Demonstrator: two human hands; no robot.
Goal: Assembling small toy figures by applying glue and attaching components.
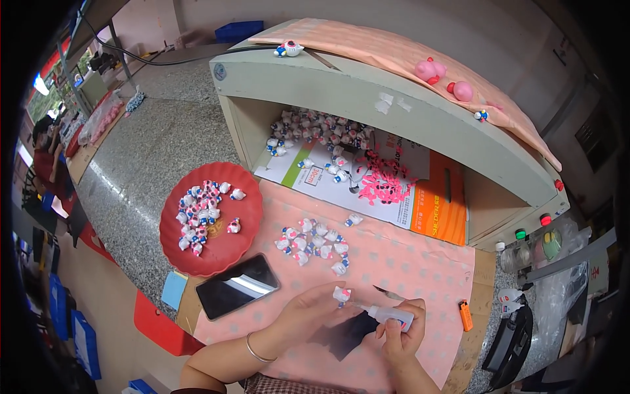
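Note:
My left hand [307, 314] pinches a small white toy figure [341, 295] with pink and blue marks, held just above the pink dotted cloth [407, 256]. My right hand [401, 331] grips a small white glue bottle [392, 316], its thin nozzle pointing left at the figure and nearly touching it. A metal bangle sits on my left wrist. A dark scrap lies on the cloth under my hands.
A cluster of similar figures [314, 243] lies on the cloth; more fill a red plate [226, 253] at left and the open box shelf [315, 128]. A black phone [237, 286], an orange lighter [465, 316], pink cut-outs [384, 184] and glue bottles at right are around.

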